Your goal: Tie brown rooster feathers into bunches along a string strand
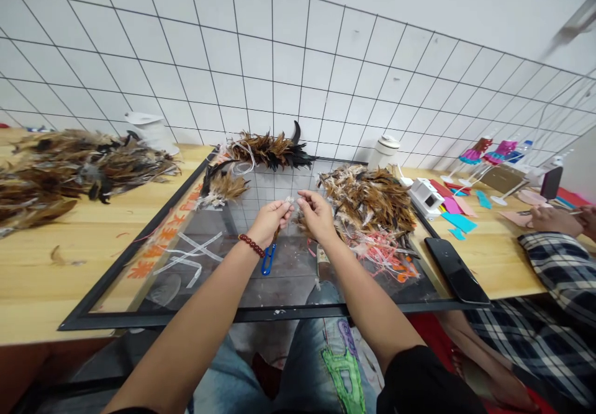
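Over the glass-topped board, my left hand (275,218) is closed in a pinch on a feather (289,200); its pale, fluffy end sticks out at the fingertips, and a brown part shows below the hand. My right hand (317,213) is just to the right, thumb and forefinger drawn together near that pale end; whatever they pinch is too small to make out. Blue-handled thread snips (268,260) lie below my left hand. A large pile of brown feathers (372,200) lies beside my right hand.
A tied feather strip (267,150) and a small feather bunch (228,187) lie behind. White strips (190,256) are at left, pink-white shreds (379,252) at right. A phone (456,270) rests on the board's edge. More feathers (79,169) lie far left. A co-worker's hands (554,220) are at right.
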`<state>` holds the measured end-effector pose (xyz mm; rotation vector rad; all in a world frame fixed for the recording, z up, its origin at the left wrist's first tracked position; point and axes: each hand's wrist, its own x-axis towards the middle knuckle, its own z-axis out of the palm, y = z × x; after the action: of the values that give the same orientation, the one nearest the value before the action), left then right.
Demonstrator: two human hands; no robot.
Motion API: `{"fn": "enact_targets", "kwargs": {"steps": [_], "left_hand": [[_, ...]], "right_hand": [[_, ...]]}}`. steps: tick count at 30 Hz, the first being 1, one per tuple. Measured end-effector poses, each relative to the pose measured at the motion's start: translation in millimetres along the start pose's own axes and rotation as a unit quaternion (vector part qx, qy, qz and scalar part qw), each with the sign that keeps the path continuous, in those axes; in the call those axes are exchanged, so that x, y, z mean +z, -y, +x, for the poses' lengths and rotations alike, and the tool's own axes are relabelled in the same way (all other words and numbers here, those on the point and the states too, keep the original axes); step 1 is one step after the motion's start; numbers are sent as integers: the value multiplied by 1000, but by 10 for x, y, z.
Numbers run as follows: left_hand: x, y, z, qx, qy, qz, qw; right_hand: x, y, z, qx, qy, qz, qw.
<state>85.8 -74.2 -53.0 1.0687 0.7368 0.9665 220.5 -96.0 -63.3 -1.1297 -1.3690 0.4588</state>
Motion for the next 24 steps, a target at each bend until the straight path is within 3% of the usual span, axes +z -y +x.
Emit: {"fn": "enact_targets", "kwargs": {"steps": [6,10,15,20,22,24], "left_hand": [[1,-33,-40,-32,92,-59,994],[4,-36,-56,-42,115,-51,991],[50,-21,-61,-31,98,-33,994],[58,8,-46,18,51,-22,998],[42,-2,-41,6,40,-48,998],[33,-16,-38,-11,34,-66,997]], "right_hand": [[2,36,25,122,94,213,965],[-42,141,15,143,117,262,947],[-35,156,2,151,69,234,958],[58,49,-5,177,60,240,953],[51,51,-6,132,21,179,975],[7,94,-12,42,2,69,997]]}}
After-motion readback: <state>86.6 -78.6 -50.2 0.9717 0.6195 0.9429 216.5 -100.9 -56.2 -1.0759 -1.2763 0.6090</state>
